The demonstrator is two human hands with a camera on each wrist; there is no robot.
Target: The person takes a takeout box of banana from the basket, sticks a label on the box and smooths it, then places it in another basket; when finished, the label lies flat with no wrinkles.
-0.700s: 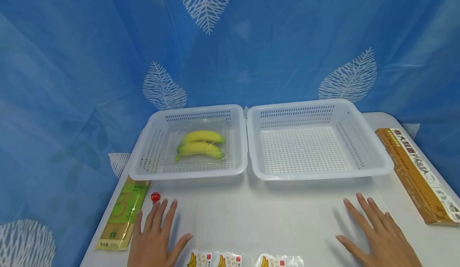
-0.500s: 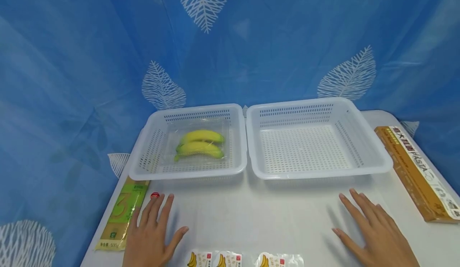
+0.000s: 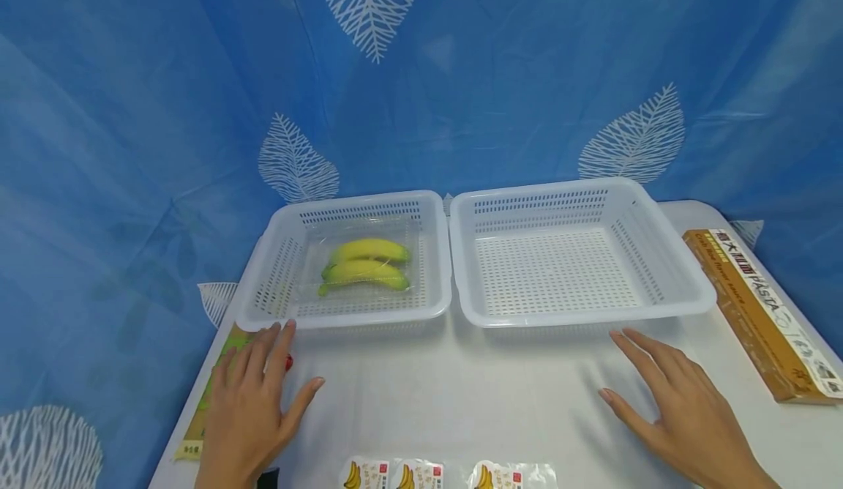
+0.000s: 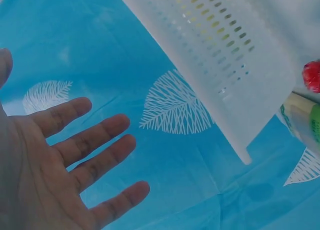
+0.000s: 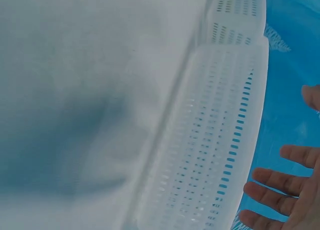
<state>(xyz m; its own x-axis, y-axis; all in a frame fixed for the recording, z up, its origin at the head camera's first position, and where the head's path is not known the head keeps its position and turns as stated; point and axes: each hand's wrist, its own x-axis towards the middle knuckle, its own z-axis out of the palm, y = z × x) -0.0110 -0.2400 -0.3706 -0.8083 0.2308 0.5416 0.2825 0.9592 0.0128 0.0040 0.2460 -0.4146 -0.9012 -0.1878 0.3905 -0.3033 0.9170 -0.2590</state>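
My left hand (image 3: 246, 401) hovers with spread fingers over the green and tan packet (image 3: 191, 449), partly covering it and a small red ball-shaped item (image 3: 289, 362). That red item shows more fully in the left wrist view, near the basket corner. Just beyond the hand stands the left white basket (image 3: 349, 321), holding a clear plastic box (image 3: 316, 255) with two bananas (image 3: 365, 273) in it. My right hand (image 3: 685, 416) hangs above the table, fingers extended, holding nothing. Closest to it is the front of the right white basket (image 3: 586, 317).
Along the table's near edge lie several banana-printed labels (image 3: 419, 474) in clear film. A brown and white pasta box (image 3: 764, 313) rests at the right edge. Behind the baskets hangs a blue leaf-patterned cloth (image 3: 461, 94). White tabletop (image 3: 487, 394) lies between the hands.
Both hands have moved forward toward the baskets, the left one also leftward over the green packet and the right one slightly inward. The baskets and bananas stay in place.
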